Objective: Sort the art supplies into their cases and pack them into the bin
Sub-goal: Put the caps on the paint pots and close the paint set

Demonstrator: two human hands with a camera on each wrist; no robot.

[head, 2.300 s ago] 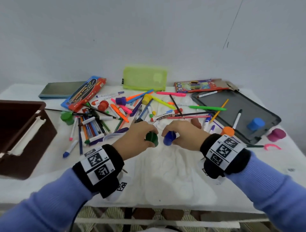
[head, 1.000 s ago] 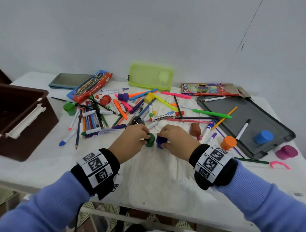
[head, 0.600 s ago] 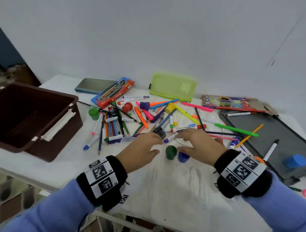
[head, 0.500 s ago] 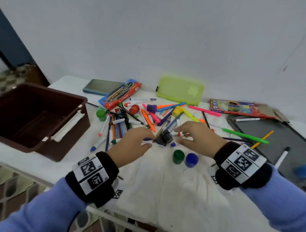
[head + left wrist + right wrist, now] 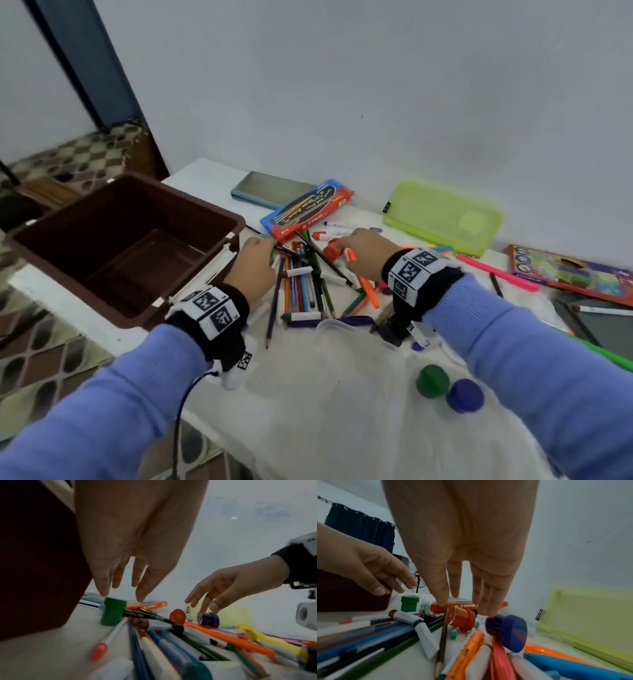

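My left hand [image 5: 256, 261] hovers open beside the brown bin [image 5: 212, 219], its fingertips [image 5: 105, 593] just above an upright green paint pot [image 5: 113, 611]. My right hand [image 5: 361, 248] is open over the pen pile. Its straight fingers [image 5: 488, 609] touch a purple-blue pot [image 5: 506, 628] lying on its side, next to a tipped red pot [image 5: 462, 619]. A dark green pot [image 5: 432, 381] and a blue pot [image 5: 464, 394] stand on the white cloth near my right forearm. Markers and pencils [image 5: 305, 287] lie heaped between my hands.
Along the wall lie a grey tin [image 5: 272, 188], a red-and-blue pencil box [image 5: 308, 209], a lime-green zip case [image 5: 442, 216] and a colourful flat box [image 5: 568, 274]. A dark open case [image 5: 596, 323] sits at the far right. The table edge runs just left of the bin.
Both hands let go of the dark green and blue pots on the cloth and reached further left into the pen pile. The view swung left toward the bin.
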